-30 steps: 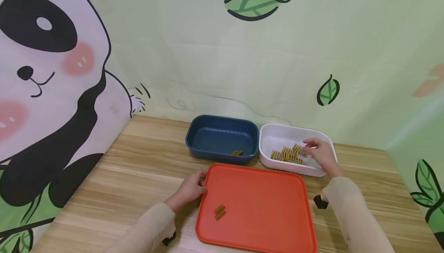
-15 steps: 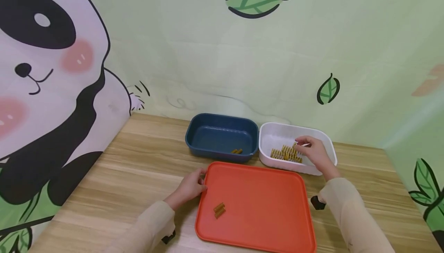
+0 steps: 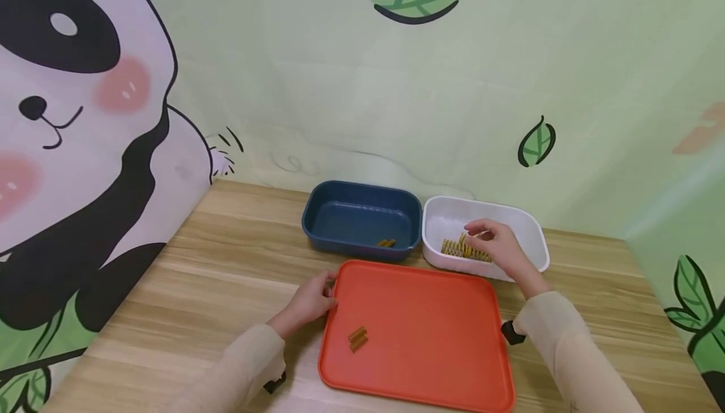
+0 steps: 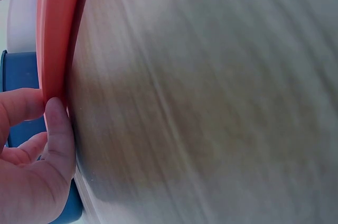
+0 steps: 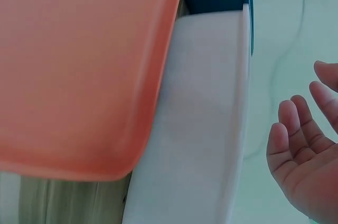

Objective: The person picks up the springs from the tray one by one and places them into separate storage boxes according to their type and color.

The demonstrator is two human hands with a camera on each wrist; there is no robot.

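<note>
My left hand (image 3: 310, 300) pinches the left rim of a red tray (image 3: 425, 337); in the left wrist view, its thumb and a finger meet at the tray's edge. A few gold coil springs (image 3: 358, 339) lie side by side on the tray's left part. Over a white bin (image 3: 523, 227) hovers my right hand (image 3: 498, 246), its fingertips by a heap of gold springs (image 3: 453, 248) and partly covering it. In the right wrist view the fingers are loosely bent and apart, and no spring shows between them.
A dark blue bin (image 3: 362, 221) stands left of the white bin, with a few gold springs (image 3: 386, 243) in its front right corner. Both sit behind the tray on a wooden table (image 3: 243, 243). A printed panda cloth (image 3: 317, 85) rises behind the table.
My right hand has moved left over the white bin, covering more of the springs there. The left hand stays on the tray rim. The head view has tilted slightly.
</note>
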